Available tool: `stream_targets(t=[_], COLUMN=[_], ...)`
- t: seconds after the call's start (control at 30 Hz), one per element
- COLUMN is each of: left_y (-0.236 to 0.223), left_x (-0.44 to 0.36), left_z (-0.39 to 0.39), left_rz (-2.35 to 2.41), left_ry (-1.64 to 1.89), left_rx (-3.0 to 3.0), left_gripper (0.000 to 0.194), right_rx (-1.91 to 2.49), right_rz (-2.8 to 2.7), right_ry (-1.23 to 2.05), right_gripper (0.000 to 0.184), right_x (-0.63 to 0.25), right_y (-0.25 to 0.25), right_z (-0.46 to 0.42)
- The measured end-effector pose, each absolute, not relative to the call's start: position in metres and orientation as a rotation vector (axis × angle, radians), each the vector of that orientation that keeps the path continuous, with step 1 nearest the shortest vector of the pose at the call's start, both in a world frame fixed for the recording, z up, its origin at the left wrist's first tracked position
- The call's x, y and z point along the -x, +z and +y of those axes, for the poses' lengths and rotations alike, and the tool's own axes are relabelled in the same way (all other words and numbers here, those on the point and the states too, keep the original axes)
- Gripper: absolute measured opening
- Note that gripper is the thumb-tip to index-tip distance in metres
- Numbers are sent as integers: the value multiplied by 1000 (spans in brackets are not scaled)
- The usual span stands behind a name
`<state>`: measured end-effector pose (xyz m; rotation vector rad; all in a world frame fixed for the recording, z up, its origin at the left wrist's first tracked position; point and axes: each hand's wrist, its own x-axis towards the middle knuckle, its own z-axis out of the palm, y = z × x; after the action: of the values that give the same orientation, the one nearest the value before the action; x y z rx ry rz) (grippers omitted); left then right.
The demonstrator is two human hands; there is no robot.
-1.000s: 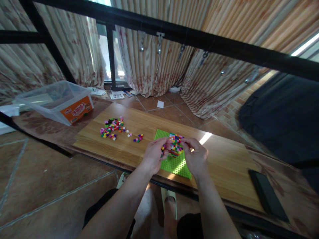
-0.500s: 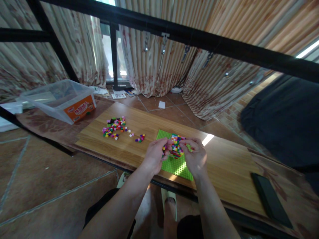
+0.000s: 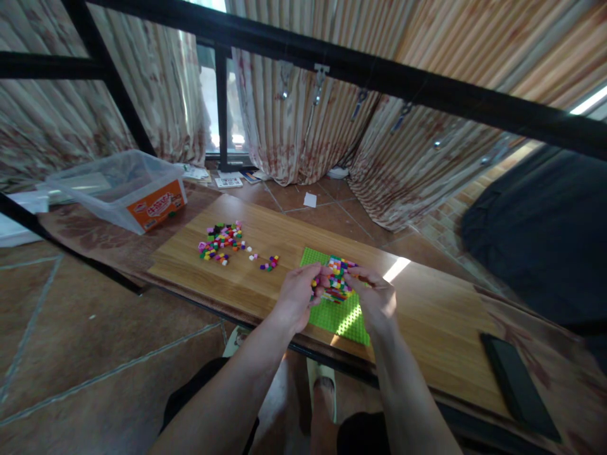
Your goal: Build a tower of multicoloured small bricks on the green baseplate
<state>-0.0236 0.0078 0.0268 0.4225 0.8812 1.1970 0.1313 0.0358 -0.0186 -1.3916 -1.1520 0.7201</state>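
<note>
A block of small multicoloured toy bricks (image 3: 339, 275) rises from the green studded baseplate (image 3: 327, 316). My left hand (image 3: 300, 294) is closed at the block's left side, with thumb and forefinger at its edge. A few purple and yellow toy bricks (image 3: 313, 285) show within those curled fingers. On the other side, my right hand (image 3: 377, 297) has its thumb and fingers pinched against the block's upper right edge. Whether a single loose brick sits in that pinch is hidden. Sunlight falls in a strip across the baseplate.
Loose toy bricks (image 3: 222, 240) lie in a pile on the wooden board (image 3: 427, 328), with a small cluster (image 3: 270, 263) nearer me. A clear plastic bin (image 3: 114, 196) stands at the left. A dark flat object (image 3: 519, 385) rests at the right end. A black metal bar (image 3: 379, 72) crosses above.
The view has shifted slightly, so the whole scene sits a little further right. Both hands stay at the block; the right fingers have shifted a little along its right edge.
</note>
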Motion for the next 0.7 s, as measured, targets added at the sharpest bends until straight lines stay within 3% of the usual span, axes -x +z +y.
stream_targets(t=[0.23,0.7], left_y=[26,26], left_x=[22,21], left_z=[7,6], left_rz=[893,869], left_ry=[1186,1190], left_rx=[-424,-404], left_gripper=[17,23], right_rx=[1256,1230], right_rz=[-842,-875], right_ry=[1053,1010], right_gripper=[26,29], right_x=[-120,-120], right_y=[-7,-11], right_z=[35,34])
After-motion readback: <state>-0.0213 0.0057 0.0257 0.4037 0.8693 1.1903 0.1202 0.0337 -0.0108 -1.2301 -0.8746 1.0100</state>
